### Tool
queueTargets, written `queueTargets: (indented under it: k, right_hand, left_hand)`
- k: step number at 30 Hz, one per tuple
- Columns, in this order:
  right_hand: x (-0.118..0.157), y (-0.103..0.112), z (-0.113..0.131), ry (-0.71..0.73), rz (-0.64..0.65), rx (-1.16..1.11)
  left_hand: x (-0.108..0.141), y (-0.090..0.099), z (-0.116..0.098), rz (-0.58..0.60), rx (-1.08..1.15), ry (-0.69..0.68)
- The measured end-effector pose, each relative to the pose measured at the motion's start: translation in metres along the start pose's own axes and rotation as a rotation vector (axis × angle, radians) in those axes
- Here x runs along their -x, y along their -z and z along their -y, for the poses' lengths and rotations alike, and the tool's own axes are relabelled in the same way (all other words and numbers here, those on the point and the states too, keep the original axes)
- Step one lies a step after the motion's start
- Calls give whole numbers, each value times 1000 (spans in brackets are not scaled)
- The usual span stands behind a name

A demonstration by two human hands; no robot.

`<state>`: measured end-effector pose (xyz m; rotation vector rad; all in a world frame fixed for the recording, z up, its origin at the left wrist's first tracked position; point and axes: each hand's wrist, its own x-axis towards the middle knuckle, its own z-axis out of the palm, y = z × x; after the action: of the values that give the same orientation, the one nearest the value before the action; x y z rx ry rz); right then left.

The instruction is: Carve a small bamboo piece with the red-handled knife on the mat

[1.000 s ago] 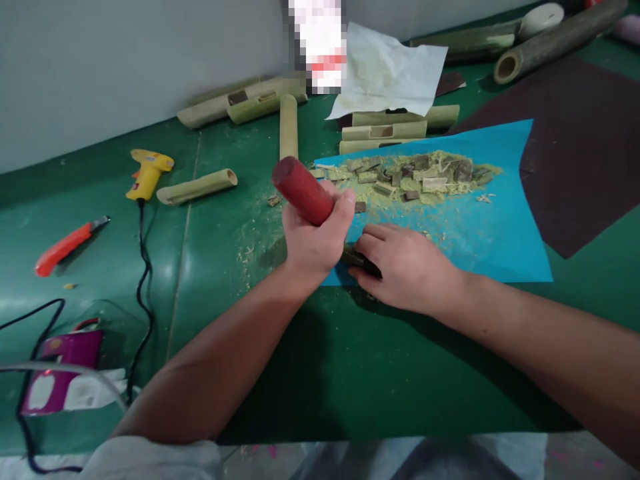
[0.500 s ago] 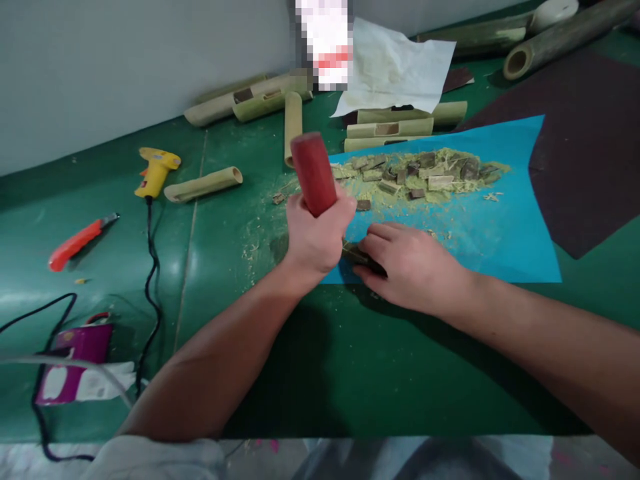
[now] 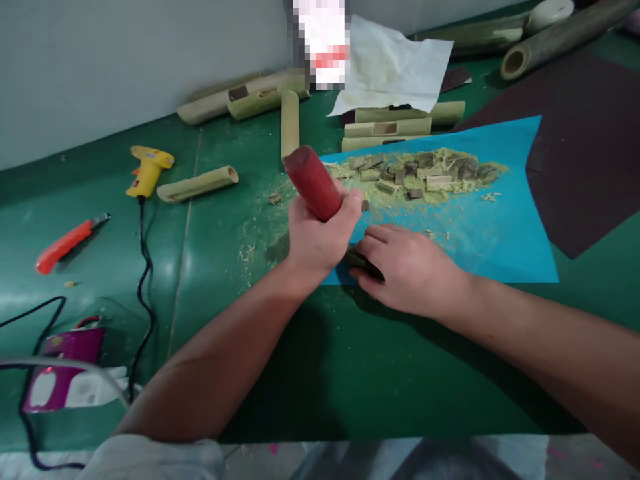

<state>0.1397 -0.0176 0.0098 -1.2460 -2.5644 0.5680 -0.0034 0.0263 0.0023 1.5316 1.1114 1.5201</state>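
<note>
Red handle (image 3: 315,185) tipped leftward | left hand (image 3: 323,233) blocks lower end | chips (image 3: 439,181) beyond

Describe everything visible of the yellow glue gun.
The glue gun is yellow, apparently plastic, with an orange trigger and a black cord running from its handle. It lies on its side on the green table, left of a bamboo tube. Only the table visibly touches it. Whether it is hot cannot be told.

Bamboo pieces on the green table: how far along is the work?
Looks done: openings in several pale bamboo tubes; wood chips lie on the blue sheet. In hand: the left hand grips a red handle, the right hand a dark piece. Perhaps left: the thick pole, whose visible side shows no opening; the total remaining can't be told.
</note>
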Motion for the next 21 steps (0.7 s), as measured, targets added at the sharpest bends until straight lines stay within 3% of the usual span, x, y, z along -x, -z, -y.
queueTargets:
  k: [4, 7, 10, 16, 21]
  right_hand:
    - [0, -2, 2, 18, -2, -5]
    - [0, -1, 2, 19, -6, 16]
    - [0, 2, 2, 15, -3, 21]
    - [1, 0, 1, 15, 6, 24]
    - [0, 1, 1, 32, 17, 30]
  left_hand:
    - [0, 1, -5, 50, -15, 82]
    - [-2, 2, -1, -46, 47, 115]
    - [-5, 2, 5, -150, 71, 47]
    - [0, 1, 3, -5, 0, 27]
    - [2, 1, 2, 7, -3, -8]
